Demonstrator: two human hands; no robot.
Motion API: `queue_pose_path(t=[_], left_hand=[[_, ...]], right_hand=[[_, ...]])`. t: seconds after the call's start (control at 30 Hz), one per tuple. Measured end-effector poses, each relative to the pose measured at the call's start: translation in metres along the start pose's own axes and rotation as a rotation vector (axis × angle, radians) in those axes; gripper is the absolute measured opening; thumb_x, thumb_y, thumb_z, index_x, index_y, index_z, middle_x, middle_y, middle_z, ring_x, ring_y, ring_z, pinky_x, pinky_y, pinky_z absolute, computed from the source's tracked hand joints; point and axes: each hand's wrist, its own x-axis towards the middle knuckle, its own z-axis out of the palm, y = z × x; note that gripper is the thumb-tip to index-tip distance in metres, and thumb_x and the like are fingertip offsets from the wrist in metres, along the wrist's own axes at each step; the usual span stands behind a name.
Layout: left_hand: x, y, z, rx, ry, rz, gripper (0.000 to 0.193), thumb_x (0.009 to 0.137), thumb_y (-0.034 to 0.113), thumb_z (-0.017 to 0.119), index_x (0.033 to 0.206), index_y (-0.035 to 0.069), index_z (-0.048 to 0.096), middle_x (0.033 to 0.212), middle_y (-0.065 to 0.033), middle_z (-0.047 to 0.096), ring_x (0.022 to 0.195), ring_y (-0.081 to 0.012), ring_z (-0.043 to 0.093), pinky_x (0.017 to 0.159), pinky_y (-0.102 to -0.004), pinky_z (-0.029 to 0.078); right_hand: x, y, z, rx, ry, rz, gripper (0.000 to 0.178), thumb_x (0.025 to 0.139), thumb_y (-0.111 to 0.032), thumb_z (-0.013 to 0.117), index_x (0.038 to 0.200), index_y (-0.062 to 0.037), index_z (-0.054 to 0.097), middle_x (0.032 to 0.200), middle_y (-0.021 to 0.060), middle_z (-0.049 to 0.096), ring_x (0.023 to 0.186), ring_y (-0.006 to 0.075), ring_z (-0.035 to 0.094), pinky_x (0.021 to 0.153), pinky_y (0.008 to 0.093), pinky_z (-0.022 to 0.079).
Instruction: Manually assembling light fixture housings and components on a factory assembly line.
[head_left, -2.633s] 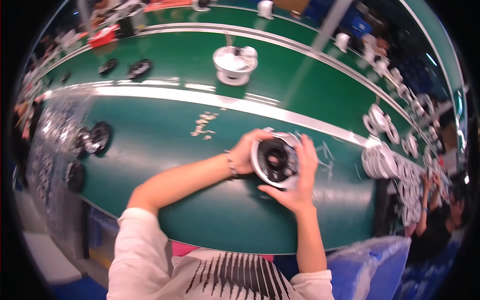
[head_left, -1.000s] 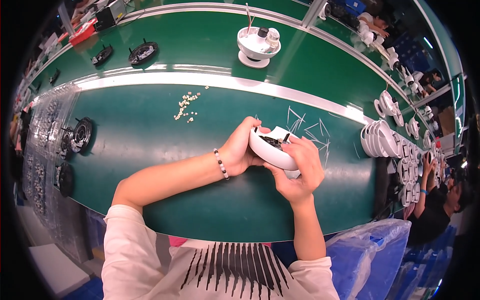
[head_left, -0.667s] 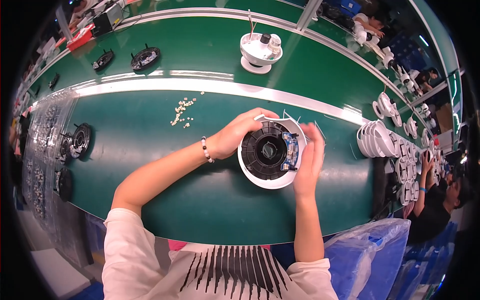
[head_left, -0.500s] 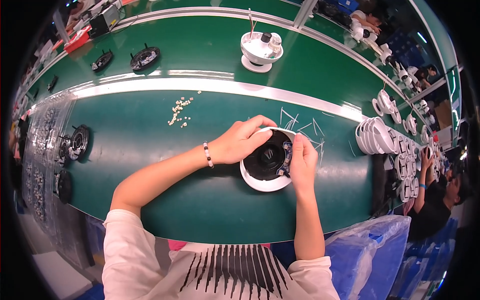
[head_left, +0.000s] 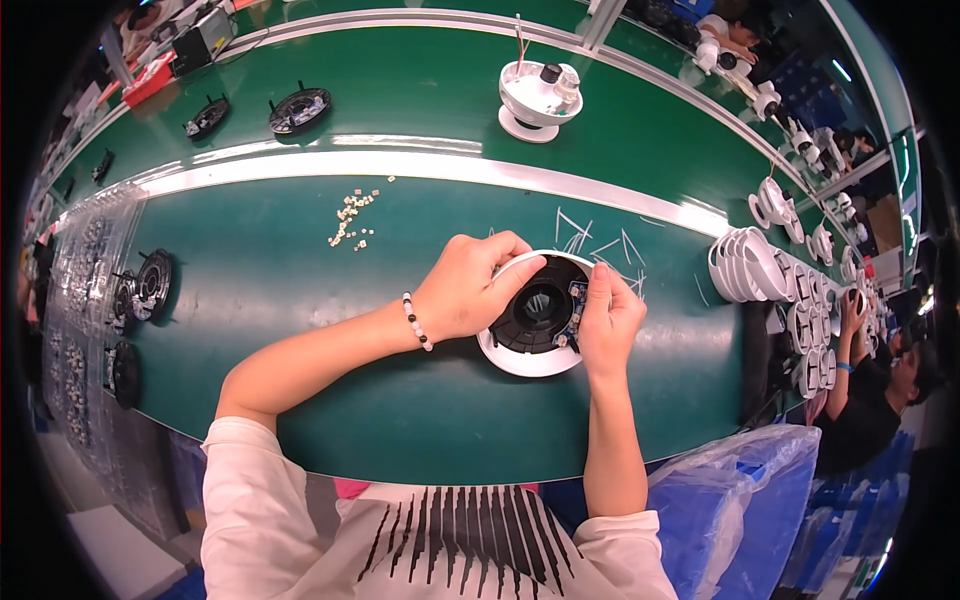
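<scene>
Between my two hands is a round white housing [head_left: 530, 364], with a black round insert [head_left: 517, 322] seated inside it. A dark lens-like hollow shows at the insert's middle, and a small blue circuit board [head_left: 574, 312] sits along its right side. My left hand [head_left: 470, 285] grips the upper left rim, its thumb lying over the top edge. On the right rim my right hand [head_left: 611, 318] is closed, thumb up beside the board. The fingers beneath the housing are hidden.
Small pale connectors [head_left: 350, 215] and thin white strips [head_left: 575, 232] lie on the green bench. White ring covers [head_left: 745, 265] are stacked at right; black round parts [head_left: 153, 284] stand at left near clear plastic trays [head_left: 85, 300]. Beyond the rail is a white camera assembly [head_left: 540, 95]. A co-worker [head_left: 870, 390] sits far right.
The housing has tilted a little and shifted slightly up in view, both hands still gripping it. My left wrist has dropped slightly. The background shifted slightly with the head.
</scene>
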Motion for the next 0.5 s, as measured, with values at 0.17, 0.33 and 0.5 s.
queue_pose_path(t=[0.17,0.33,0.5], left_hand=[[-0.001,-0.005,0.003,-0.022,0.008,-0.004,0.023,0.080,0.020,0.055,0.079,-0.003,0.056,0.066,-0.0172,0.060,0.058,-0.0277,0.061,0.052,-0.0314,0.047],[-0.006,-0.006,-0.001,0.305,-0.025,0.352,0.025,0.073,0.017,0.063,0.091,0.002,0.055,0.071,-0.0121,0.060,0.059,-0.0246,0.060,0.053,-0.0283,0.048],[-0.006,-0.005,-0.004,0.279,0.017,0.798,0.038,0.067,0.025,0.069,0.092,0.001,0.053,0.097,-0.0155,0.060,0.076,-0.0284,0.062,0.063,-0.0320,0.051]], right_hand=[[0.003,0.005,-0.001,0.018,-0.028,-0.029,0.025,0.085,-0.019,0.051,0.081,0.0046,0.060,0.059,0.0045,0.057,0.056,0.0063,0.048,0.050,0.0232,0.039],[0.004,-0.007,-0.001,-0.073,-0.037,-0.408,0.021,0.071,-0.017,0.065,0.080,0.0011,0.058,0.070,0.0116,0.059,0.058,0.0212,0.056,0.055,0.0269,0.044],[0.000,-0.010,-0.002,-0.178,0.163,-0.827,0.035,0.066,-0.034,0.071,0.073,-0.0029,0.057,0.063,0.0081,0.056,0.054,0.0212,0.054,0.046,0.0273,0.043]])
